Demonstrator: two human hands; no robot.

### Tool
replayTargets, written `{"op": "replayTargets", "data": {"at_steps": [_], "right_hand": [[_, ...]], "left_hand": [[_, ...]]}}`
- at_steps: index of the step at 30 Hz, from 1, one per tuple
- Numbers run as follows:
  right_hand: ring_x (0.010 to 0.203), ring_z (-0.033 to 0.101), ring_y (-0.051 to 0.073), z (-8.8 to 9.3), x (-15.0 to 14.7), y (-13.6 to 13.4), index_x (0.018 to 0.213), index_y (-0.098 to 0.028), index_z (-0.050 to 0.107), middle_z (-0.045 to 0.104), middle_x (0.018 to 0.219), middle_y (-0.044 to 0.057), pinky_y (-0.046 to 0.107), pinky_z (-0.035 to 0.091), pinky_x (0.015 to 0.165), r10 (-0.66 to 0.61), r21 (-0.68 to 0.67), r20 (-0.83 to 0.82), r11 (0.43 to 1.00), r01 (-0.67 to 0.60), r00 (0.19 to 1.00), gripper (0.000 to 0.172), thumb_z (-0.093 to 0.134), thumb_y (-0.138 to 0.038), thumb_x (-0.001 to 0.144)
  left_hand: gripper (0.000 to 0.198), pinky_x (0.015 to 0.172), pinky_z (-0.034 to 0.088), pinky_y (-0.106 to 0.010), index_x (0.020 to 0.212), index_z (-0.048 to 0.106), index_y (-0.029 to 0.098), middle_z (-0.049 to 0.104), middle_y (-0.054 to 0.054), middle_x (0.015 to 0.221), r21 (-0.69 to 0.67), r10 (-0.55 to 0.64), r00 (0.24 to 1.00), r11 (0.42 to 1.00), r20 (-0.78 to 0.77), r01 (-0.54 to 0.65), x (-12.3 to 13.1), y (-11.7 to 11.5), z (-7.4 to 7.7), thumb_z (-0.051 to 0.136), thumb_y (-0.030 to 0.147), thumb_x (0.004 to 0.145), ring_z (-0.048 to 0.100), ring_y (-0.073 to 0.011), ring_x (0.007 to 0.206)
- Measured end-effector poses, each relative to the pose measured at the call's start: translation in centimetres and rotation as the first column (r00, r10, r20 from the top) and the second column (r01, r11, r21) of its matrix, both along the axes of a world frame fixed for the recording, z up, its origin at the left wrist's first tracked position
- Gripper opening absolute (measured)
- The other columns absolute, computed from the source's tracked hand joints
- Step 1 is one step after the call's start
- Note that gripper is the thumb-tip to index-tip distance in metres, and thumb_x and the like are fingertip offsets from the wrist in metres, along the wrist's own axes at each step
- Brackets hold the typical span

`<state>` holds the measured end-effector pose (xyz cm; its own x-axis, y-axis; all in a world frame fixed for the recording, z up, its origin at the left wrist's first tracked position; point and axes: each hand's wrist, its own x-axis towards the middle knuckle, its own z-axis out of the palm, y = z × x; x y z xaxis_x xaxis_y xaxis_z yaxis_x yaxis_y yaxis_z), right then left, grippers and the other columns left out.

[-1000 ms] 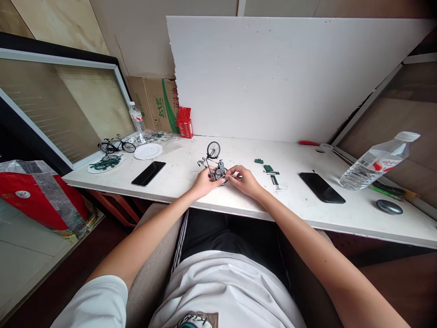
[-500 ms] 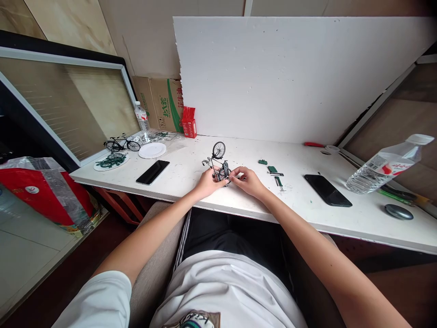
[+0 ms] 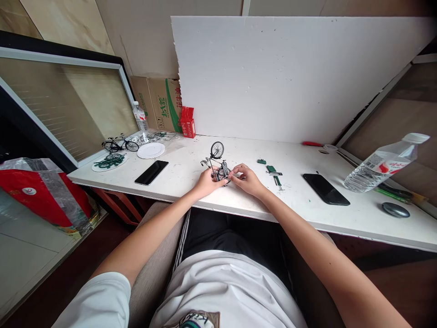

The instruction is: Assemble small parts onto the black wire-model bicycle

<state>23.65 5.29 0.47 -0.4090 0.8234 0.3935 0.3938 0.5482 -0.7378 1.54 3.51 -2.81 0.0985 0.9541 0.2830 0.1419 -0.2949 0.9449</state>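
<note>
The left hand (image 3: 205, 182) grips the model bicycle (image 3: 217, 164), steadying it tilted on the tabletop (image 3: 191, 168), so the right hand (image 3: 247, 179) can pinch at its rear wheel.

White table (image 3: 191, 159), spanning mid-frame. On it: two black phones (image 3: 151, 172) (image 3: 326, 189), white plate (image 3: 150, 150), finished model bicycle (image 3: 120, 144) at left, green parts (image 3: 273, 171) centre, water bottle (image 3: 384, 162) lying right, dark oval object (image 3: 395, 209), red carton (image 3: 187, 123).
</note>
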Motion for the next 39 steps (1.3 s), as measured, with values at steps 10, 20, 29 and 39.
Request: {"op": "replayTargets", "data": {"at_steps": [10, 20, 29, 39], "right_hand": [[0.113, 0.064, 0.027, 0.1, 0.0, -0.2, 0.098, -0.024, 0.08, 0.068, 0.114, 0.011, 0.036, 0.057, 0.083, -0.002, -0.006, 0.014, 1.0, 0.002, 1.0, 0.024, 0.069, -0.046, 0.098], [0.109, 0.065, 0.025, 0.1, 0.1, 0.0, 0.099, -0.023, 0.07, 0.069, 0.115, 0.01, 0.035, 0.055, 0.081, -0.066, 0.021, -0.037, 0.998, 0.067, 0.997, 0.031, 0.062, -0.053, 0.103], [0.103, 0.064, 0.031, -0.3, 2.2, 1.5, 0.099, -0.024, 0.077, 0.075, 0.104, 0.012, 0.045, 0.05, 0.092, -0.169, 0.231, 0.311, 0.968, 0.098, 0.935, 0.027, 0.063, -0.046, 0.105], [0.084, 0.068, 0.03, -1.1, 2.8, 1.5, 0.078, -0.022, 0.073, 0.075, 0.093, 0.017, 0.041, 0.052, 0.076, -0.268, 0.281, 0.407, 0.946, 0.16, 0.873, 0.021, 0.068, -0.021, 0.098]], "left_hand": [[0.053, 0.084, 0.059, -0.032, 0.117, 0.065, 0.017, 0.08, -0.01, 0.108, -0.008, 0.007, 1.0, 1.0, 0.0, -0.007, 0.0, -0.1, 0.2, 0.095, 0.032, 0.076, 0.075, -0.0202, 0.092], [0.057, 0.084, 0.058, -0.032, 0.116, 0.066, 0.017, 0.078, -0.009, 0.107, -0.038, 0.018, 1.0, 0.999, 0.024, -0.017, 0.1, -0.4, 0.6, 0.097, 0.037, 0.073, 0.073, -0.0194, 0.09], [0.052, 0.079, 0.059, -0.034, 0.11, 0.066, 0.018, 0.079, -0.008, 0.098, -0.012, 0.202, 0.978, 0.979, -0.048, -0.202, -0.2, 0.1, 0.2, 0.096, 0.036, 0.072, 0.073, -0.0205, 0.081], [0.036, 0.081, 0.057, -0.036, 0.099, 0.066, 0.021, 0.08, -0.008, 0.092, 0.083, 0.371, 0.918, 0.928, -0.136, -0.363, -0.2, -0.6, 1.2, 0.092, 0.026, 0.073, 0.074, -0.0246, 0.083]]}}
